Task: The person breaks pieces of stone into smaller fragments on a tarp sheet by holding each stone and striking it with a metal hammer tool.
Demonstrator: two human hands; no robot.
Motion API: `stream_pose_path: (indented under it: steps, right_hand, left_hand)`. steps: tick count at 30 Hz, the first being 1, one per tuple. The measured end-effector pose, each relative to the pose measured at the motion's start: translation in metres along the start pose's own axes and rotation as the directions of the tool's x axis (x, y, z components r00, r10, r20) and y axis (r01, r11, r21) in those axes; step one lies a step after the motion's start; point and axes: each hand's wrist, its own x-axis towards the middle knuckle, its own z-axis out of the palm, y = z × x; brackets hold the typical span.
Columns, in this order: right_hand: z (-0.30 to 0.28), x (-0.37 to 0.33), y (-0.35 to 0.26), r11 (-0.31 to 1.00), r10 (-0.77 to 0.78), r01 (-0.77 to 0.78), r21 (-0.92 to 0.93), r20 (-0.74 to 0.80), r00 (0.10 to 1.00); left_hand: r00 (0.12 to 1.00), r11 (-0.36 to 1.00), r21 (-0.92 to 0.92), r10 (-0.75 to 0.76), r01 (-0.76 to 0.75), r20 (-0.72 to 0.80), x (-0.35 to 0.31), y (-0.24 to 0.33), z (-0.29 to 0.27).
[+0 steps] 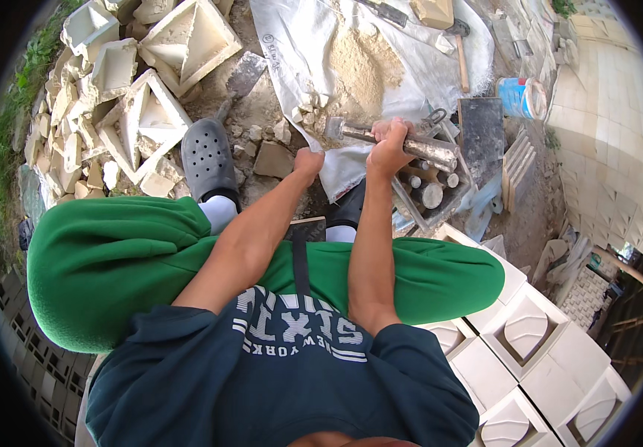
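My left hand [308,161] is closed on the near edge of a white woven sack [286,56] spread over the ground. A heap of pale sandy powder [357,65] and small broken lumps lie on that sack. My right hand [390,149] grips a long, grey, dust-caked tool [433,150] with a flat end pointing left; its exact kind is unclear. Just under its thick right end sits a tray [452,205] holding several round-ended pieces [432,195]. The tray is partly covered by my right hand and the tool.
Broken cream blocks and hollow square molded pieces [191,45] pile up at the left. A hammer [462,59], a dark board [481,134] and a blue-and-white bucket [523,98] lie at the right. White patterned tiles [526,335] are lower right. My grey clog [210,160] stands beside rubble.
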Motion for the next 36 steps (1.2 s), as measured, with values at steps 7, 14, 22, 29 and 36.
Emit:
stream_pose_path:
  steps: [7, 14, 22, 29, 36]
  right_hand:
    - [0.005, -0.007, -0.040, 0.996, -0.085, 0.086, 0.003, 0.201, 0.976]
    - [-0.001, 0.001, 0.015, 0.979, 0.045, -0.032, -0.200, 0.059, 0.997]
    - [0.014, -0.011, -0.018, 0.991, -0.067, 0.079, -0.104, 0.121, 0.990]
    - [0.005, 0.003, 0.027, 0.993, 0.073, -0.051, -0.105, 0.219, 0.973]
    - [0.009, -0.005, 0.000, 0.997, -0.064, 0.053, 0.053, 0.232, 0.971]
  left_hand:
    - [0.997, 0.998, 0.058, -0.002, 0.006, -0.075, -0.001, 0.018, -0.009]
    - [0.999, 0.998, 0.057, 0.003, -0.001, -0.046, -0.019, 0.027, -0.012]
    - [0.973, 0.996, 0.049, 0.085, -0.076, -0.213, -0.017, 0.041, -0.018]
    - [0.968, 0.994, 0.081, 0.095, -0.078, -0.234, -0.017, 0.040, -0.015]
    - [0.957, 0.994, 0.024, 0.112, -0.109, -0.269, -0.010, 0.033, -0.020]
